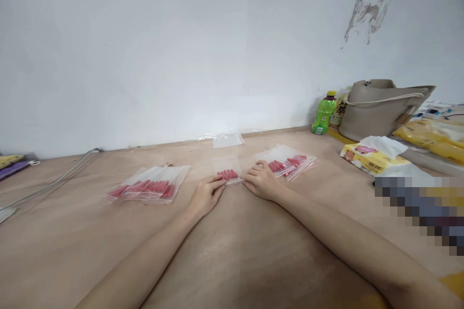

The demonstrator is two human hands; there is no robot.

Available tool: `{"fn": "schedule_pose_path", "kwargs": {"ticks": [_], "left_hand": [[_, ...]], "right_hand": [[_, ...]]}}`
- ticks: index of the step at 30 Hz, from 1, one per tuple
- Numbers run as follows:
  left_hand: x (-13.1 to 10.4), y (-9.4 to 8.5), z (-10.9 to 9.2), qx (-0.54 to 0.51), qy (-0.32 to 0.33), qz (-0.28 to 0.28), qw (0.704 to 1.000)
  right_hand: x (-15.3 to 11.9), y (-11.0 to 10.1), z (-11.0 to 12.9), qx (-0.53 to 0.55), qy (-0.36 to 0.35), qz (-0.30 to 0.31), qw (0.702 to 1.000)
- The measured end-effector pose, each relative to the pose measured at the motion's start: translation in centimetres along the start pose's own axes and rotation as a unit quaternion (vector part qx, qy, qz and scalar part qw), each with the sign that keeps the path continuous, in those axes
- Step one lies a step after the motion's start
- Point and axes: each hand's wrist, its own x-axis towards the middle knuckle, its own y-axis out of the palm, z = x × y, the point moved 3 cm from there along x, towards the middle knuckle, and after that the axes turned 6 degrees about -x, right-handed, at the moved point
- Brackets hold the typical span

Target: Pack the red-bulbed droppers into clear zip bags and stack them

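A clear zip bag (229,164) with several small red pieces (227,174) in a row lies flat on the brown table in front of me. My left hand (209,195) pinches the near left corner of this bag. At its near right corner are the curled fingers of my right hand (261,181), closed on the edge. To the left lies an overlapping pile of filled zip bags (147,184). A second pile of filled bags (289,160) sits just beyond my right hand, partly hidden by it. What the red pieces are I cannot make out.
A flat clear bag (228,140) lies by the wall. At the right stand a green bottle (324,113), a grey-beige handbag (379,108) and a yellow tissue box (373,156). A grey cable (58,183) crosses the table (72,251) at the left.
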Motion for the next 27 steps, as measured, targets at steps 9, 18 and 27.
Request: {"fn": "schedule_pose_path", "kwargs": {"ticks": [9,18,27], "left_hand": [[0.5,0.4,0.0,-0.029,0.024,0.028,0.999],[0.9,0.7,-1.2,0.001,0.084,-0.008,0.996],[3.2,3.4,-2.7,0.069,0.181,-0.024,0.981]], "right_hand": [[-0.4,0.2,-0.5,-0.029,0.05,0.014,0.998],[-0.2,0.0,-0.3,-0.065,0.002,0.003,0.998],[-0.2,-0.9,0.1,-0.074,-0.039,-0.031,0.996]]}}
